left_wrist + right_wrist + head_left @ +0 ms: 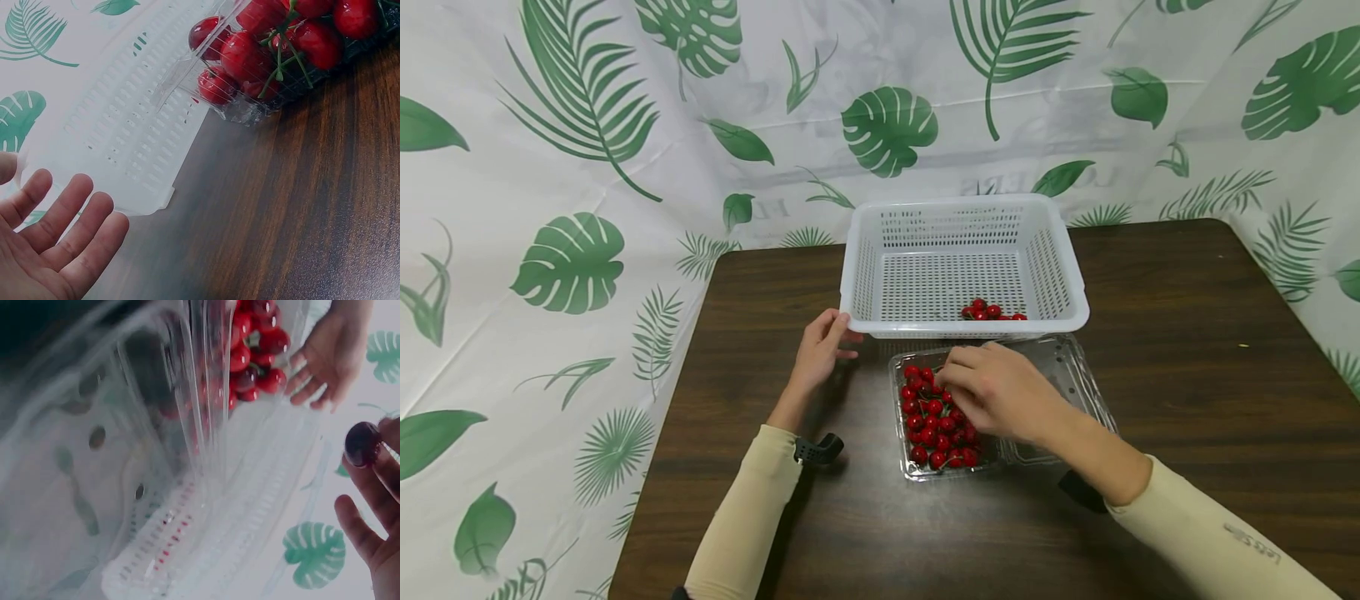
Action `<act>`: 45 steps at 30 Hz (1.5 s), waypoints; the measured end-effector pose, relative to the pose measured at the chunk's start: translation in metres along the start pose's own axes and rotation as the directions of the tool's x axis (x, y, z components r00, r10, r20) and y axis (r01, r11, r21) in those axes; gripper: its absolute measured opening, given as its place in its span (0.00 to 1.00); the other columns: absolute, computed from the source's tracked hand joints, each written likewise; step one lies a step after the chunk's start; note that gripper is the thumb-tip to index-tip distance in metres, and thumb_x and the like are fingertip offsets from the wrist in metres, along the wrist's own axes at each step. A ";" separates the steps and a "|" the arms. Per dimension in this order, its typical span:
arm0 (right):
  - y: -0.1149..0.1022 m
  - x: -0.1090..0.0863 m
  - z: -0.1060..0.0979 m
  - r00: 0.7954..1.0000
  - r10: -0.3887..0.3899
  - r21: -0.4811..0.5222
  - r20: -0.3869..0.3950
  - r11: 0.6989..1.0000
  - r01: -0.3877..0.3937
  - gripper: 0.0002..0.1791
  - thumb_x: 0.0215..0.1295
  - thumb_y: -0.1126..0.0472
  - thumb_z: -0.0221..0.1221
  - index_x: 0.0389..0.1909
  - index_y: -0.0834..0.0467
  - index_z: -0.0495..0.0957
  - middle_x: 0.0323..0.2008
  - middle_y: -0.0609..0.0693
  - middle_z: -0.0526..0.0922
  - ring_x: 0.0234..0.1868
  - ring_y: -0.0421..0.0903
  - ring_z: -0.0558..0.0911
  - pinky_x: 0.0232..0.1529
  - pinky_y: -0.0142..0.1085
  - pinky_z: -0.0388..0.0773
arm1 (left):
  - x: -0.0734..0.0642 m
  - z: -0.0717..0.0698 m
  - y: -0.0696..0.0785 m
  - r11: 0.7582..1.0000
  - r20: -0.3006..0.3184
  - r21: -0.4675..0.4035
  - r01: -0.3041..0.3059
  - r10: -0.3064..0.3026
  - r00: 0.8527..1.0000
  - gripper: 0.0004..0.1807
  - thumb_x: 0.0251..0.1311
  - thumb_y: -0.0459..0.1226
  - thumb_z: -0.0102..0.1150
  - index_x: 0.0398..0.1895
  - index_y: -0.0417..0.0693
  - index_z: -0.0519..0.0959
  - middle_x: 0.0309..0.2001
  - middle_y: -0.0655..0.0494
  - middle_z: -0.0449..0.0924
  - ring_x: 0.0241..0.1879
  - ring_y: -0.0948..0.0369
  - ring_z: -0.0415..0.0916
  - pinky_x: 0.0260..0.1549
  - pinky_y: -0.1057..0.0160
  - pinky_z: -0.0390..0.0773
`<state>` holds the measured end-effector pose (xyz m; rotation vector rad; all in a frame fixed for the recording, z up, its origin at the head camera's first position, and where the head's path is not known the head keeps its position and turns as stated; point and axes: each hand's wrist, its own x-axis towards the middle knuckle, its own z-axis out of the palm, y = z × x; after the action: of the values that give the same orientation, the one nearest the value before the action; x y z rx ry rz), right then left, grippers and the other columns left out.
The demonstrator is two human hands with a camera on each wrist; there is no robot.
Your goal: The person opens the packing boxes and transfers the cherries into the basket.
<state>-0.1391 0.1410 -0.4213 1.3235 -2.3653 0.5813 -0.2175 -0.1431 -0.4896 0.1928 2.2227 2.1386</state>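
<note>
My right hand (1000, 392) is over a clear plastic clamshell box (904, 467) full of red cherries (928, 422), some with green stems. In the right wrist view a dark red cherry (362, 444) is pinched between its fingertips. A white perforated basket (962, 327) stands just behind the box, with several cherries (981, 312) inside near its front wall. At the basket's front left corner is my left hand (816, 354), its thumb on the rim. Its other fingers (78, 250) extend loosely, spread beside the basket with the palm showing.
The box's clear lid (1067, 375) lies folded open to the right, partly beneath my right forearm. All stands on a dark wooden table (1187, 350). A white cloth with green leaf prints (887, 129) hangs behind and to the left.
</note>
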 end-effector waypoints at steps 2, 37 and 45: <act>0.006 0.002 -0.003 0.998 0.029 0.025 -0.060 0.999 -0.027 0.06 0.57 0.66 0.62 0.36 0.56 0.83 0.33 0.43 0.80 0.28 0.39 0.76 0.30 0.36 0.76 | 0.000 0.000 -0.001 1.000 0.001 -0.010 0.001 -0.001 1.000 0.17 0.76 0.39 0.45 0.47 0.28 0.71 0.43 0.36 0.80 0.41 0.42 0.80 0.39 0.32 0.78; 0.077 -0.025 -0.009 0.829 0.446 -0.037 -0.337 0.874 -0.485 0.08 0.58 0.64 0.67 0.39 0.58 0.86 0.38 0.52 0.87 0.40 0.53 0.85 0.37 0.50 0.81 | -0.005 0.000 0.015 0.997 0.026 -0.058 0.050 -0.049 0.998 0.13 0.75 0.34 0.45 0.45 0.27 0.71 0.43 0.35 0.79 0.49 0.25 0.71 0.42 0.29 0.75; 0.080 -0.028 -0.006 0.832 0.446 -0.038 -0.330 0.874 -0.484 0.07 0.59 0.63 0.66 0.39 0.57 0.86 0.36 0.52 0.87 0.38 0.53 0.85 0.35 0.51 0.81 | 0.001 -0.001 -0.001 0.999 -0.001 -0.025 0.028 -0.028 1.000 0.16 0.75 0.40 0.47 0.46 0.31 0.72 0.44 0.39 0.80 0.48 0.30 0.74 0.39 0.35 0.80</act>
<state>-0.1939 0.2023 -0.4440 0.5365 -2.4038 0.7086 -0.2184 -0.1440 -0.4902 0.1578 2.1846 2.1522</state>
